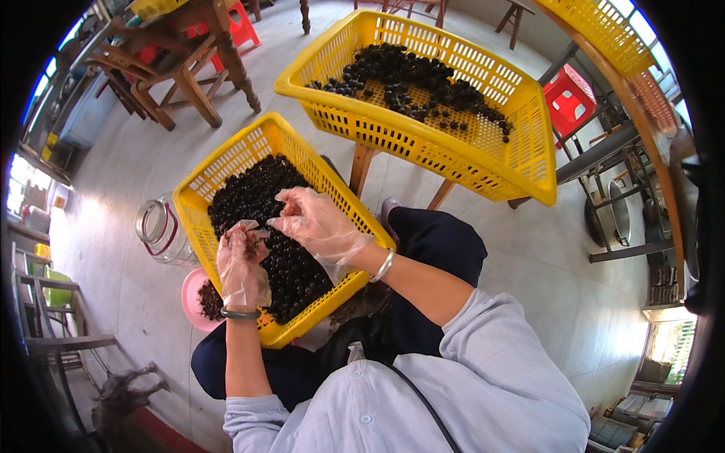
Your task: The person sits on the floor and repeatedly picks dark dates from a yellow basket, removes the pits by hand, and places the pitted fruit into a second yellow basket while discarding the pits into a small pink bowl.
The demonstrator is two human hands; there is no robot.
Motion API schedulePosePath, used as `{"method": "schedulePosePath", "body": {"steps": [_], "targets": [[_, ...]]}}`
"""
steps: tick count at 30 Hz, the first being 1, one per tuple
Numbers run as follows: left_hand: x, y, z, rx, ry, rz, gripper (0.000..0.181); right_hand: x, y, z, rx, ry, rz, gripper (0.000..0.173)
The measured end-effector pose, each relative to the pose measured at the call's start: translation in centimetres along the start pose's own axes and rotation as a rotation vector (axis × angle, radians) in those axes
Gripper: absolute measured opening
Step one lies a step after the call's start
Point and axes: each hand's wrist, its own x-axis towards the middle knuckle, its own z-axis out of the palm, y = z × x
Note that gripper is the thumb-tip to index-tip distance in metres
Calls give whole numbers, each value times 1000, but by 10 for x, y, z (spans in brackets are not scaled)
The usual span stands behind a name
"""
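Note:
My left hand (242, 266), in a clear plastic glove, is over the left side of a yellow slatted plastic basket (317, 312). Its fingers are curled around a small clump of brown grape stems (251, 247). Loose dark grapes (294, 277) fill much of the basket below. My right hand (320, 223), gloved too, hovers above the grapes with bent fingers, its fingertips close to the left hand. Whether something small is pinched in it I cannot tell. The basket tilts against my legs.
Beyond it, a larger yellow basket (447, 156) holding grape bunches (396, 65) rests on a wooden stool (361, 167). At left on the floor are a glass jar (170, 240) and a pink bowl (190, 300) with discarded stems (209, 303). A wooden chair (190, 93) stands farther back.

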Motion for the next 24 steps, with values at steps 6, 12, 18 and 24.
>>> {"method": "schedulePosePath", "body": {"steps": [6,12,18,24], "targets": [[-7,4,12,108,-66,-53,16,28,-67,-96,100,286,-309,14],[-48,8,60,390,-545,-269,18,112,-45,-215,-1233,-164,-63,25],[-76,-35,66,964,-1079,33,55,130,22,-224,-1178,-205,408,62],[-89,-55,46,1070,-1210,131,63,127,-2,-208,-1177,-190,484,40]]}}
